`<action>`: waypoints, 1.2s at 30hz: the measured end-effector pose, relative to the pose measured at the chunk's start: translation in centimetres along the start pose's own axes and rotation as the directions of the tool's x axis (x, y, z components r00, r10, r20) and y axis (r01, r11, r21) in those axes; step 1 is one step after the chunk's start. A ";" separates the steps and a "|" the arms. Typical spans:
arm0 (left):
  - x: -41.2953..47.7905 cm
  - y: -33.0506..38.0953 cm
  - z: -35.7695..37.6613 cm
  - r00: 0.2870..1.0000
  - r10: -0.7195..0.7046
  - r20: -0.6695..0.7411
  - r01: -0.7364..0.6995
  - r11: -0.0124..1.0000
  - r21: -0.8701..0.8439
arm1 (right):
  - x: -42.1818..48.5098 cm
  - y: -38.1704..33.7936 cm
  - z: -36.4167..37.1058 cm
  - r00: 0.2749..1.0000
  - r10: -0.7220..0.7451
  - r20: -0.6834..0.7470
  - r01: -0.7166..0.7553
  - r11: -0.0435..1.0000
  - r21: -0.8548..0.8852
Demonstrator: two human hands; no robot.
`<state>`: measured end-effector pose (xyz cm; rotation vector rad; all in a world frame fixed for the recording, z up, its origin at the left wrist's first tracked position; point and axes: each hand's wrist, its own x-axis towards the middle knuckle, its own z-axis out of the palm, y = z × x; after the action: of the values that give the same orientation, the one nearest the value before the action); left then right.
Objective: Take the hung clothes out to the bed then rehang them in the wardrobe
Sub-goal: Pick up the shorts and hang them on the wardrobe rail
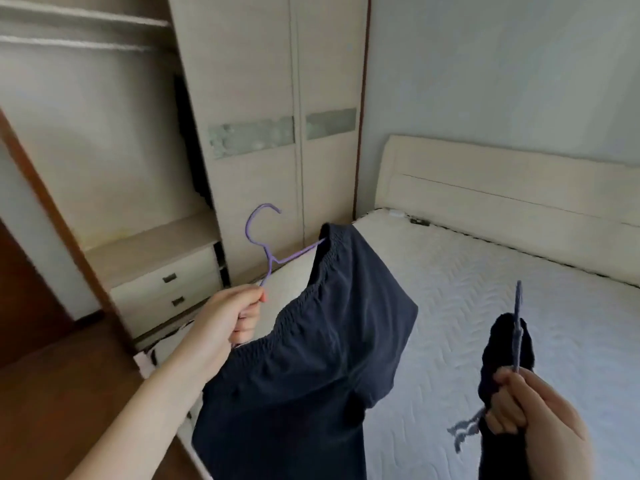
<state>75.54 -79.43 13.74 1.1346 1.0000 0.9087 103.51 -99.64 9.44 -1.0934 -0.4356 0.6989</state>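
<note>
My left hand (232, 317) grips the lower part of a purple hanger (264, 237), whose hook points up. Dark navy shorts (311, 375) with an elastic waistband hang from it, stretched over one arm of the hanger. My right hand (530, 410) holds a second purple hanger (517, 327) seen edge-on, with another dark garment (498, 368) and its grey drawstring (464, 429) hanging from it. Both are held above the near side of the bed (485, 306). The open wardrobe section (86, 133) with its rail (69, 41) is at the upper left.
Closed wardrobe doors (294, 98) stand between the open section and the cream headboard (502, 188). A low drawer unit (162, 282) sits inside the wardrobe. A brown door frame (52, 202) runs along the left. Small items (415, 221) lie by the headboard.
</note>
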 end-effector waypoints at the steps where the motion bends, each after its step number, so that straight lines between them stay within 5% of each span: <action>1: -0.7 0.3 -2.1 1.000 0.003 -0.024 -0.003 1.000 -0.008 | -0.2 0.9 2.2 0.998 0.020 0.053 -0.019 1.000 -0.012; 9: -6.6 -0.6 -21.4 0.966 -0.063 -0.251 0.067 0.998 0.007 | -5.0 12.0 21.1 0.932 0.146 0.331 -0.163 0.986 0.026; 12: -8.2 -1.3 -28.9 0.910 -0.178 -0.373 0.183 0.983 -0.023 | -7.3 15.8 28.6 0.814 0.202 0.544 -0.306 0.946 0.107; 14: -8.9 -1.5 -33.9 0.876 -0.243 -0.416 0.239 0.969 -0.063 | -8.8 18.2 34.3 0.636 0.273 0.722 -0.546 0.820 0.170; 15: -9.2 -1.4 -36.4 0.860 -0.273 -0.432 0.261 0.961 -0.088 | -9.2 18.8 36.8 0.650 0.260 0.715 -0.500 0.854 0.144; 16: -9.6 -1.4 -38.8 0.843 -0.300 -0.446 0.279 0.953 -0.114 | -10.1 19.4 39.3 0.585 0.234 0.776 -0.494 0.862 0.114; 19: -10.6 -1.4 -45.3 0.816 -0.302 -0.493 0.259 0.953 -0.154 | -11.1 20.9 45.5 0.564 0.339 0.752 -0.411 0.906 -0.100; 24: -10.4 -2.6 -53.5 0.757 -0.221 -0.615 0.152 0.975 -0.163 | -12.0 24.7 55.8 0.562 0.349 0.750 -0.371 0.917 -0.149; 33: 1.6 -0.8 -66.9 0.577 -0.154 -0.802 0.095 0.988 -0.122 | -3.3 37.3 73.9 0.381 0.367 0.849 -0.491 0.858 -0.150; 36: 8.0 2.5 -71.0 0.583 -0.128 -0.802 0.088 0.992 -0.095 | 1.1 40.1 80.5 0.279 0.347 0.895 -0.619 0.778 -0.109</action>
<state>10.27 -51.34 6.06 0.5583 1.7640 1.3889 41.04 -35.08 5.76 -0.4680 -0.8848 1.9047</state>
